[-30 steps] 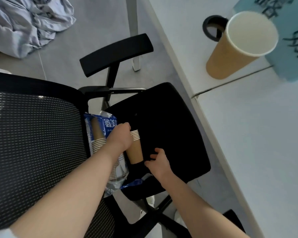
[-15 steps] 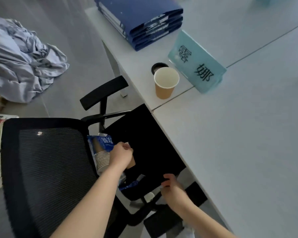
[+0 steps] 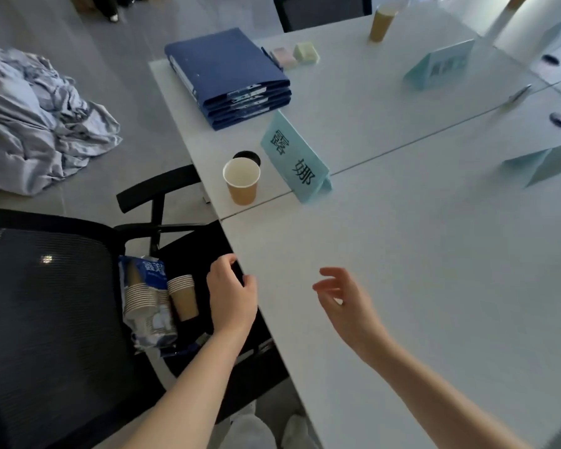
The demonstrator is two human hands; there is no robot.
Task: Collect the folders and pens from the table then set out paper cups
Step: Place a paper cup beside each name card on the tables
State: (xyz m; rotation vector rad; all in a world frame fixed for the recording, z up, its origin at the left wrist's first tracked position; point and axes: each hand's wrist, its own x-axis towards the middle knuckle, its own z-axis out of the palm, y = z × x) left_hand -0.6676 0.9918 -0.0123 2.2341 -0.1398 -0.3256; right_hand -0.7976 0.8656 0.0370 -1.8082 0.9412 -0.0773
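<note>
Your next cup comes from the short stack of paper cups (image 3: 182, 296) standing upright, mouths up, on the seat of the black chair (image 3: 46, 319), so take that stack as your landmark. Your left hand (image 3: 232, 294) is by far the nearer: it hangs just to the right of the stack, over the seat and close to the edge of the white surface (image 3: 418, 254), with its fingers (image 3: 227, 262) curled loosely around nothing. The stack's long axis runs roughly vertical, leaning a little away from you, so the reach is a short sideways one to the left, closing on the top rims. Your right hand (image 3: 344, 303) is well to the right of the stack, above the surface, fingers spread and slack, holding nothing. Just left of the stack, touching or nearly so, the torn blue cup sleeve (image 3: 146, 303) leans against the chair back with more cups inside. Well beyond the stack, on the surface, one brown cup (image 3: 241, 180) already stands beside a teal name card (image 3: 293, 162), and the blue folders (image 3: 230, 76) lie piled farther back. I see no pens.
</note>
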